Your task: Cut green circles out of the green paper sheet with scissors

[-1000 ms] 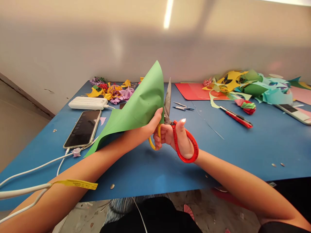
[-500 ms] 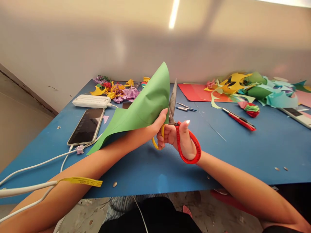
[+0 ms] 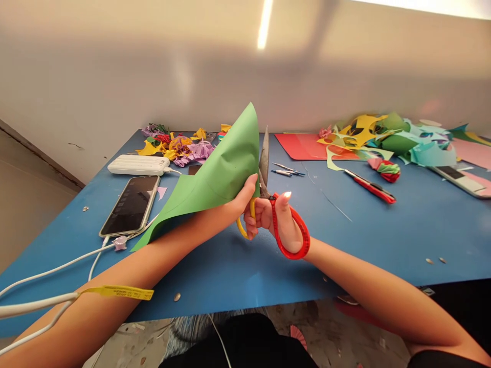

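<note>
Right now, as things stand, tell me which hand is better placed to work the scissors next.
Right hand, I judge: its thumb is through the red handle of the scissors, its fingers at the yellow handle. The left hand holds the green paper.

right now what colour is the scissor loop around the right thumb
The scissor loop is red, clearest in head view.

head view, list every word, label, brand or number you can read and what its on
No text can be read with certainty.
Yellow tag on the white cable: small dark print, too blurred to read.
Red scissors handle: small dark marks, too small to tell whether they are letters.
Phone screen: faint marks, unreadable.
</note>
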Tool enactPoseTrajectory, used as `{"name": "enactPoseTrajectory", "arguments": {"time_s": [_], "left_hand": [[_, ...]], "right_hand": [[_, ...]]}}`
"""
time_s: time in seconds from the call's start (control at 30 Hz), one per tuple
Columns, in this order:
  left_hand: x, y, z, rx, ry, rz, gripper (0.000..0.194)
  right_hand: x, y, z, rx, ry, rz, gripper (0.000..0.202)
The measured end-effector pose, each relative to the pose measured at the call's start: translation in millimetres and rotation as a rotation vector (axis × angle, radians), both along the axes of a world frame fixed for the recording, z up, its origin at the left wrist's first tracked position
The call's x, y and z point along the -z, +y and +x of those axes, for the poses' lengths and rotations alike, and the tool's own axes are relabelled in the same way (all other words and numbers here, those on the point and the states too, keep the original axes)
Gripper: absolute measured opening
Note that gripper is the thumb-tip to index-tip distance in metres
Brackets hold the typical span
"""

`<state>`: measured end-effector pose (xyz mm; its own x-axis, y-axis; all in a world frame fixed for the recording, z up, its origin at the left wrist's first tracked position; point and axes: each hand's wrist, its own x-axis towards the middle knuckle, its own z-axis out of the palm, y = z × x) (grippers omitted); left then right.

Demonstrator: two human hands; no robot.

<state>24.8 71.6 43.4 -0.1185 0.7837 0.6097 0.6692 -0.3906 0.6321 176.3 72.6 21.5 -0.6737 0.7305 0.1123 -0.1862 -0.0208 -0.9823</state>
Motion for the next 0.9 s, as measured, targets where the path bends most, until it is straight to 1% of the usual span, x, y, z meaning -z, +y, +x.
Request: {"name": "enactPoseTrajectory", "arguments": {"time_s": [0.17,0.3,0.37,0.47,0.6,0.73,0.8,0.9], "left_hand": [[-5.9,-2,2,0.014,-0.006,-0.004,0.028],[-9.6,-4,4,0.067,-0.049,-0.029,0.028],[-9.6,-4,4,0.094,-0.055,-0.034,0.030],[-8.7,-4,3,0.102,-0.044,-0.018,0.031],[-8.5,-3,2,0.102,-0.039,0.007,0.026],[-9.6,-3,2,0.143,-0.058,0.006,0.025],[-10.8,-3,2,0.145,-0.055,0.014,0.026],[-13.9,-4,1,0.150,-0.056,-0.014,0.034]], "right_hand": [[-2.6,-1,0,0.010,-0.014,0.001,0.080],[-0.2,-1,1,0.010,-0.016,0.000,0.078],[2.2,-1,2,0.010,-0.014,0.003,0.077],[5.7,0,2,0.013,-0.001,0.005,0.078],[8.2,1,2,0.026,0.018,-0.004,0.082],[7.1,1,2,0.038,-0.006,-0.004,0.081],[6.4,1,3,0.046,-0.007,-0.014,0.080],[6.9,1,3,0.044,0.002,-0.014,0.076]]}}
